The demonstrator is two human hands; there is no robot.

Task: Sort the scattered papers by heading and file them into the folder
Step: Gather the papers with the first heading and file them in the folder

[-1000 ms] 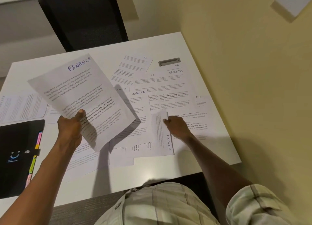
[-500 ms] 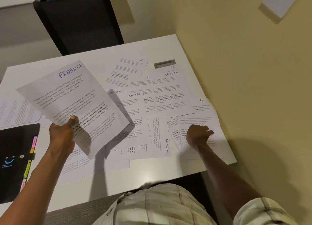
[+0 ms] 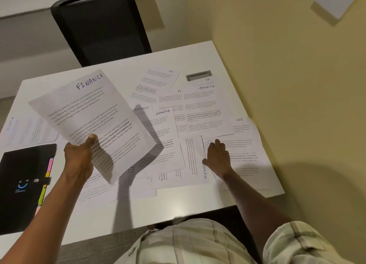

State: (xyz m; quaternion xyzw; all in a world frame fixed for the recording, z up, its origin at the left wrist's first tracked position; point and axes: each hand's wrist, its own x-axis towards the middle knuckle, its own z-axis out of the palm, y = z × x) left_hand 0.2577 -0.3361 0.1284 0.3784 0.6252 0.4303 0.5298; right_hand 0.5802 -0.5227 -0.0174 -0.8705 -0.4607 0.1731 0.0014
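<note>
Sorting stage: left hand (image 3: 79, 156) pinches FINANCE sheet (image 3: 93, 123); right hand (image 3: 216, 154), fingers spread, presses HR sheet (image 3: 240, 146) near table's (image 3: 122, 214) right edge; next likely needs matching headings.

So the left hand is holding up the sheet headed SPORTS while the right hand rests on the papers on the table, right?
Not quite. In the head view the sheet held up by the left hand is headed FINANCE, not SPORTS. The right hand does rest on the papers on the table.

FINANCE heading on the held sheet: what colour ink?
Blue ink on the FINANCE sheet; head view, the only one.
</note>
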